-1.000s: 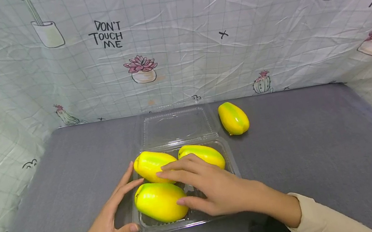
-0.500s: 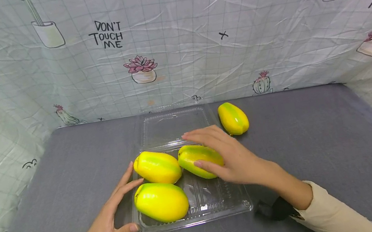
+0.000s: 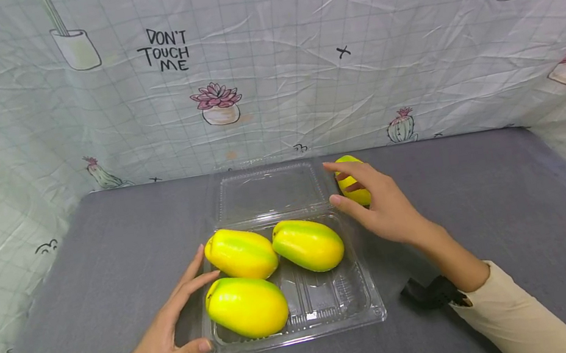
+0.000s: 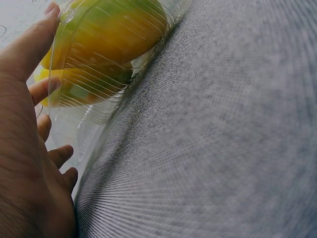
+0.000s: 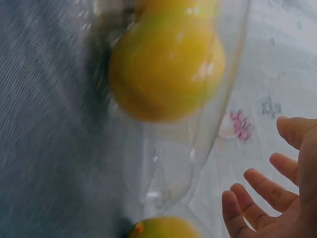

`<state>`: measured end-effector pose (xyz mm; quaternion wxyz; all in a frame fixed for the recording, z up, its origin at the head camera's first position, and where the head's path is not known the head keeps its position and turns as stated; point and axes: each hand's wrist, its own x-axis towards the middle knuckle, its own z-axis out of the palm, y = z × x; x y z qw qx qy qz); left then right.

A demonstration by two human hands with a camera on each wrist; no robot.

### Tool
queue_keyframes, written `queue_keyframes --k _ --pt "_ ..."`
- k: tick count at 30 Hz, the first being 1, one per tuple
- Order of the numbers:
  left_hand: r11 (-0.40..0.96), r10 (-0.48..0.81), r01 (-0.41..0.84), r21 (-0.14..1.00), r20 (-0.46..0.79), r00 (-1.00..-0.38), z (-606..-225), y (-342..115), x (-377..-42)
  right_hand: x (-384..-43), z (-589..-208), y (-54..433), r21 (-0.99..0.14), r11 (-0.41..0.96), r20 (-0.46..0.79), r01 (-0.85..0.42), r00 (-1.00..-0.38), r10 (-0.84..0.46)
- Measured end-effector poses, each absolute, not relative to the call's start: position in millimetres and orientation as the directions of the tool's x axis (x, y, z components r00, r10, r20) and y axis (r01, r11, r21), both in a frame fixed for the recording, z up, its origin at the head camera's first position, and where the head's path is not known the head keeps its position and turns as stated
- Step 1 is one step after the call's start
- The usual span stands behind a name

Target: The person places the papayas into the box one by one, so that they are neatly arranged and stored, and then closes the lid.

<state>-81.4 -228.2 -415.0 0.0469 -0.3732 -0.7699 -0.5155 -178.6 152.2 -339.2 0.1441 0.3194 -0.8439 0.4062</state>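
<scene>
In the head view three yellow-green papayas lie in a clear plastic clamshell box (image 3: 330, 331): a front-left papaya (image 3: 247, 307), a back-left papaya (image 3: 240, 254) and a back-right papaya (image 3: 308, 245). My left hand (image 3: 166, 337) rests along the box's left side, thumb at the front-left corner, fingers spread near the rim. The left wrist view shows that thumb at the clear wall. A fourth papaya (image 3: 345, 165) lies outside the box at the back right. My right hand (image 3: 384, 203) reaches over it with parted fingers and partly hides it.
The box's clear lid (image 3: 269, 194) lies folded back behind it. A dark grey cloth (image 3: 489, 218) covers the table. At the back hangs a printed curtain (image 3: 268, 49). A black strap (image 3: 432, 293) sits at the right wrist, by a cream sleeve.
My right hand has left the papaya at the box's back right and moved back and right to the one outside. My left hand stays in place.
</scene>
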Motion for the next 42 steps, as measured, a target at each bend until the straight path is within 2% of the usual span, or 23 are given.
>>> queue_keyframes --k 12,23,29,37,42 --pt "0.2 0.527 0.616 0.762 0.447 -0.723 -414 -228 -83 -196 -341 180 -0.613 0.498 0.525 -0.614 -0.787 -0.323" --pt "0.199 0.524 0.618 0.761 0.45 -0.723 -415 -228 -81 -206 -346 201 -0.651 0.595 0.459 -0.471 -0.869 -0.185" --pt "0.202 0.523 0.619 0.759 0.451 -0.723 -414 -229 -81 -210 -351 208 -0.682 0.631 0.391 -0.37 -0.913 -0.114" --pt "0.198 0.527 0.619 0.76 0.45 -0.721 -414 -228 -82 -215 -363 208 -0.717 0.641 0.246 -0.272 -0.96 -0.133" --pt "0.198 0.526 0.617 0.762 0.449 -0.723 -413 -228 -81 -216 -367 204 -0.724 0.647 0.204 -0.239 -0.97 -0.131"
